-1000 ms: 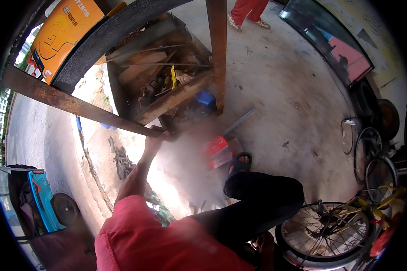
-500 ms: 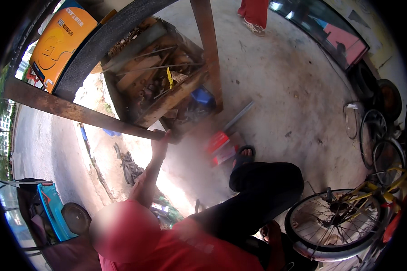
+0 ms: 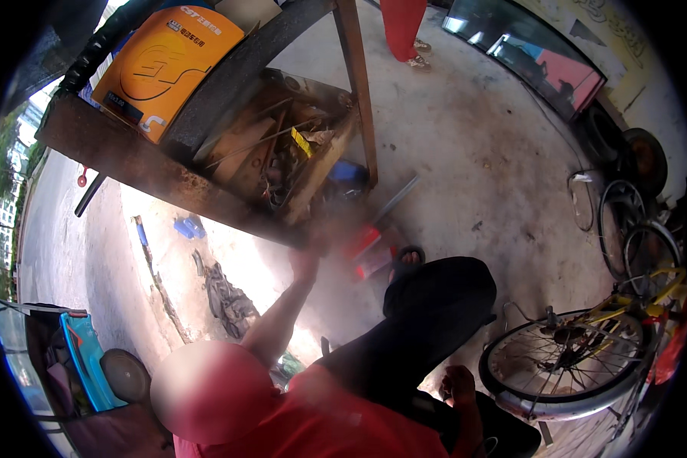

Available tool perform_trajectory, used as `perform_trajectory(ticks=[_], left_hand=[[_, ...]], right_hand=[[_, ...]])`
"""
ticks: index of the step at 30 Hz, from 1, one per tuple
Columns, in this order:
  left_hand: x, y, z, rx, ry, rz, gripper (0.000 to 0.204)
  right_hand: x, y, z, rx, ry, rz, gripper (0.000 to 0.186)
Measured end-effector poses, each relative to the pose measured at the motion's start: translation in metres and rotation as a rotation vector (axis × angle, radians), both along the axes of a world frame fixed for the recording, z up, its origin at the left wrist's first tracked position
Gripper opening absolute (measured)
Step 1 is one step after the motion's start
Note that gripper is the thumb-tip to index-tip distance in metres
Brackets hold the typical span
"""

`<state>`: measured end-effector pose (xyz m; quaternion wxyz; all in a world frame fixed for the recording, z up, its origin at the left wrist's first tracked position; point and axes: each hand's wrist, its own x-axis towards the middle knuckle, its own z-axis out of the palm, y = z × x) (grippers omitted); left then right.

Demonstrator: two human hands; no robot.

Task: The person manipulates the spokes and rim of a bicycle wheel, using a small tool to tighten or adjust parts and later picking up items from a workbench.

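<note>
My left hand reaches up to the near lower corner of a rusty metal stand. Haze blurs its fingers, so its grip is unclear. Inside the stand, an open box holds rusty scraps, rods and a yellow strip. Low beside my dark-trousered leg, my right hand is closed with curled fingers; what it holds, if anything, is too small to name. Nearest to it is a spoked bicycle wheel. A red box lies on the floor by my sandalled foot.
An orange box rests on top of the stand. A person in red trousers stands at the far side. Tyres and a glass panel line the right. Dark cloth and blue pieces lie on the ground at left.
My left hand has shifted right and slightly down in the picture, still at the stand's corner. The stand appears larger and further right. My right hand remains low by the wheel.
</note>
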<state>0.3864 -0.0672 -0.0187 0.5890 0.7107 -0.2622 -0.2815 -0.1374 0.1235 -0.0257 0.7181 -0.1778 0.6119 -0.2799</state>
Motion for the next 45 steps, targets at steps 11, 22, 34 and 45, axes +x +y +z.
perform_trajectory(ticks=[11, 22, 34, 45], left_hand=[[0.027, 0.054, 0.113, -0.308, 0.254, -0.343, 0.045], [-0.004, -0.015, 0.128, -0.179, 0.087, 0.18, 0.033], [-0.038, 0.028, 0.081, -0.397, 0.041, 0.656, 0.03], [0.021, 0.086, 0.115, -0.488, 0.254, 0.827, 0.036]], right_hand=[[0.01, -0.012, 0.086, -0.427, 0.327, 0.032, 0.013], [0.06, -0.05, 0.099, -0.352, 0.113, 0.024, 0.014], [0.05, -0.07, 0.092, -0.166, 0.129, 0.091, 0.025], [0.118, -0.066, 0.109, -0.263, -0.09, 0.124, 0.003]])
